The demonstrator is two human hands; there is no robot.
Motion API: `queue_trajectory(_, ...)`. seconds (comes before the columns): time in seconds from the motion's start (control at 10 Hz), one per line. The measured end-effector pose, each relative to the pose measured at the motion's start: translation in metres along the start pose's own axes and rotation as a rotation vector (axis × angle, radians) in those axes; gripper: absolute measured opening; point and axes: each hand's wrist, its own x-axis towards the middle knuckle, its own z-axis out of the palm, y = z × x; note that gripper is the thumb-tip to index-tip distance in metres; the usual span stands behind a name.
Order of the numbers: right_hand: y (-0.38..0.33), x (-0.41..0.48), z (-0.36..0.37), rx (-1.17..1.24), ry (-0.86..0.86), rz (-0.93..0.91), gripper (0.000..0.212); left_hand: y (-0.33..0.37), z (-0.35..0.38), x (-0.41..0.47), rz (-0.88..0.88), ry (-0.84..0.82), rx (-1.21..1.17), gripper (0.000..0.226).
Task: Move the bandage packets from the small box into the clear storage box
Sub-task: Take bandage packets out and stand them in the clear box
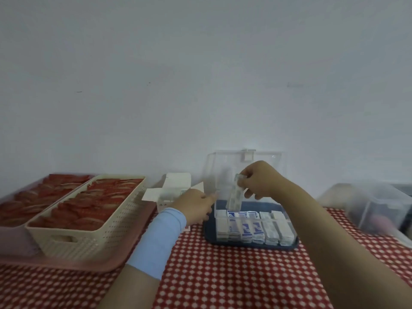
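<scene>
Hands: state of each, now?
Left hand: open, fingertips at the clear box rim.
Right hand: pinching bandage packets above the clear box.

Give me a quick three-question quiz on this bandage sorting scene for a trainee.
1. True or false: the right hand holds packets.
2. The small box sits on which side of the clear box? A) left B) right C) in front
3. Fill in: the clear box stands on a dark blue ____.
Key: 1 true; 2 A; 3 tray.
</scene>
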Motion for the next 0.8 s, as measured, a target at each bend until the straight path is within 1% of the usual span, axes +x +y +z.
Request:
queue_trajectory(0.1, 0.003, 0.008, 0.018, -0.105, -0.109, 0.050, 0.019, 0.004, 0.008, 0.006, -0.086, -0.088, -0.044, 0.039)
queue_trajectory(0.2, 0.000, 0.014, 0.035, -0.142, -0.202, 0.100, 0.019, 0.002, 0.011, 0.013, -0.113, -0.099, -0.083, 0.031)
queue_trajectory(0.3, -0.002, 0.023, 0.051, -0.233, -0.281, 0.154, 0.022, -0.005, 0.012, 0.017, -0.090, -0.070, -0.097, 0.025)
queue_trajectory(0.4, -0.002, 0.029, 0.063, -0.344, -0.308, 0.169, 0.017, -0.007, 0.012, 0.016, -0.065, -0.072, -0.110, 0.018)
queue_trajectory(0.5, -0.003, 0.032, 0.074, -0.485, -0.306, 0.148, 0.015, -0.008, 0.010, 0.017, -0.062, -0.092, -0.118, 0.026)
queue_trajectory(0.6, -0.007, 0.031, 0.080, -0.613, -0.297, 0.138, 0.023, -0.009, 0.009, 0.018, -0.069, -0.106, -0.121, 0.030)
queue_trajectory(0.7, -0.008, 0.036, 0.083, -0.686, -0.286, 0.147, 0.017, -0.009, 0.009, 0.018, -0.070, -0.106, -0.115, 0.030)
queue_trajectory(0.8, -0.006, 0.040, 0.086, -0.706, -0.241, 0.166, 0.021, -0.007, 0.007, 0.017, -0.060, -0.137, -0.085, 0.024)
